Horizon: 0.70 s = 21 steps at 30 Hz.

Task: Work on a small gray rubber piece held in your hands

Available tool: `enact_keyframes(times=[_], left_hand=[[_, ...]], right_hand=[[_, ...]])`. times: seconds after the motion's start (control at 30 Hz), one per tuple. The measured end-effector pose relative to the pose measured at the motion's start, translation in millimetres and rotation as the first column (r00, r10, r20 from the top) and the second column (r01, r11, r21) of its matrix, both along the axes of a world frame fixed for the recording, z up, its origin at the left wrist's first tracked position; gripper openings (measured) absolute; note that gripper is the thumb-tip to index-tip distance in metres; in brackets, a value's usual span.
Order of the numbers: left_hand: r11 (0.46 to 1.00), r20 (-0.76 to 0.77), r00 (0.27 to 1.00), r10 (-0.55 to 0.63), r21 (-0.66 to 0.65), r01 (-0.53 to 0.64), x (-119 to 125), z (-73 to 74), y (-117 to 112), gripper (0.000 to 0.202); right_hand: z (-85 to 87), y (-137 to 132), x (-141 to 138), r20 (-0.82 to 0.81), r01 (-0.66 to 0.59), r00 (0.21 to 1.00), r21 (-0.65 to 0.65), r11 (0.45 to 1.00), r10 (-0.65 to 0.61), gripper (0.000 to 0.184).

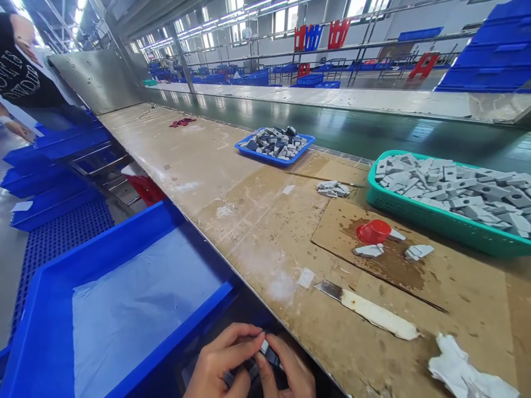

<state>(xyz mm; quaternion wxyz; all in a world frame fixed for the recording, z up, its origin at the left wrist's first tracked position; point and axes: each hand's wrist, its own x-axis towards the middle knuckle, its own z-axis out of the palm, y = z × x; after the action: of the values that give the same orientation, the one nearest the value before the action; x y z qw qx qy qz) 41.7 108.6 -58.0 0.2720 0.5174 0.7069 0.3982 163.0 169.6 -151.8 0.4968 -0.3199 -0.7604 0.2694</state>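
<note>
Below the table edge, my left hand (pixel 222 359) and my right hand (pixel 292 367) meet, fingertips pinched together. Between them shows a small light-grey piece (pixel 264 346), mostly covered by the fingers; dark parts sit beneath it, too hidden to name. On the table nearby lies a knife-like scraper (pixel 365 307) with a wrapped pale handle. Behind it, a red cup (pixel 373 231) stands on stained cardboard (pixel 340 226), with a few grey-white pieces (pixel 418 252) around it.
A large blue crate (pixel 37 309) lined with a plastic sheet is at my left. A green basket (pixel 448 232) of grey pieces and a blue tray (pixel 271 159) of mixed pieces sit by the conveyor (pixel 332 124). Crumpled paper (pixel 464 370) lies front right. A person (pixel 29 72) stands far left.
</note>
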Motion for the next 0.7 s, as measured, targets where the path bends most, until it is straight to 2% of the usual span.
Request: enact_keyframes(times=[0.1,0.3,0.47,0.7], left_hand=[[0.999,0.033,0.999,-0.002,0.034,0.001,0,-3.9,1,0.063],[1.000,0.034,0.999,-0.006,0.013,0.006,-3,-2.0,-3,0.064],[0.997,0.007,0.998,0.055,0.056,-0.055,-2,-1.7,-5,0.060],[0.993,0.030,0.998,0.056,0.099,-0.059,-3,7.6,-8,0.057]], right_hand=[[-0.6,2,0,-0.015,-0.005,1.000,0.017,1.000,0.005,0.021],[7.0,4,-2,-0.037,-0.035,0.999,0.085,0.996,0.038,0.019],[15.3,3,-2,0.011,-0.004,1.000,0.080,0.997,0.003,0.021],[23.9,-1,-4,0.009,0.070,0.997,0.107,0.992,-0.071,0.020]])
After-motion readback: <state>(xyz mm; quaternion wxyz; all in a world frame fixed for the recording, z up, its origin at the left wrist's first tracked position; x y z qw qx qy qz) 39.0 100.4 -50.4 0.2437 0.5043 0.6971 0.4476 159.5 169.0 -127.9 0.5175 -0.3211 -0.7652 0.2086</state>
